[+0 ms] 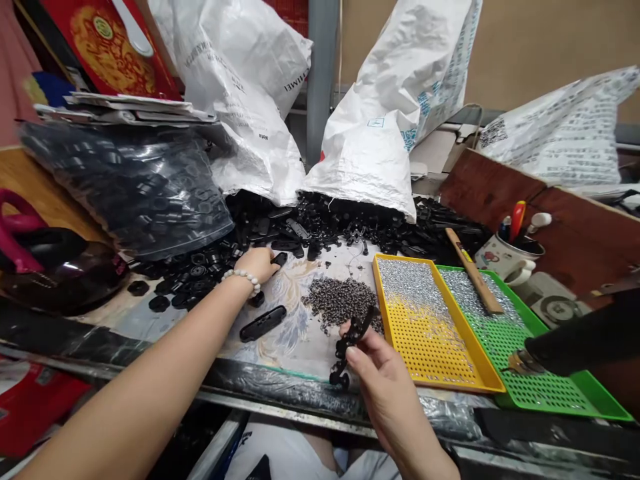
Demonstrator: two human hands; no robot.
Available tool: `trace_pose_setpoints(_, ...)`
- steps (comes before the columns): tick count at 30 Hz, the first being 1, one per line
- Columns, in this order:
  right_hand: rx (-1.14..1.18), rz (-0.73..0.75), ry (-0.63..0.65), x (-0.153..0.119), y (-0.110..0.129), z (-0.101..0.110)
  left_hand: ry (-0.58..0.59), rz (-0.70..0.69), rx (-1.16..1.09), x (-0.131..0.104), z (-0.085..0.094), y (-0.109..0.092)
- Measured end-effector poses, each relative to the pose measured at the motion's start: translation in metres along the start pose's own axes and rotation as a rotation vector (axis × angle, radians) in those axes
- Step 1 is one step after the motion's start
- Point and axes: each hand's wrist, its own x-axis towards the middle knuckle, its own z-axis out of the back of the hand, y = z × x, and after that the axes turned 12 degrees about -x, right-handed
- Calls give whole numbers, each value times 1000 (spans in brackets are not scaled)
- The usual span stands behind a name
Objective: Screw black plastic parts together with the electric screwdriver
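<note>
Right hand (393, 387) nearest, gripping black part (350, 347) between thumb and fingers, yellow tray (425, 340) just right of it; farther off, left hand (259, 265), fingers curled at small black piece (280, 261), oblong black part (263, 324) nearer than that hand.

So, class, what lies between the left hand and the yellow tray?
The head view shows a black part at the fingertips of the left hand, then a heap of small pieces before the yellow tray.

Even, fairly bright indoor light; glare on the clear plastic bag (145, 187), wide-angle stretching toward the edges.
</note>
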Motion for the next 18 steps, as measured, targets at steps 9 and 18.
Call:
trace_pose_setpoints(9, -42, -48, 12, 0, 6, 12, 236, 210, -499, -130, -20, 0)
trace_pose_setpoints(18, -153, -40, -28, -13, 9, 14, 184, 470, -1268, -194, -67, -1)
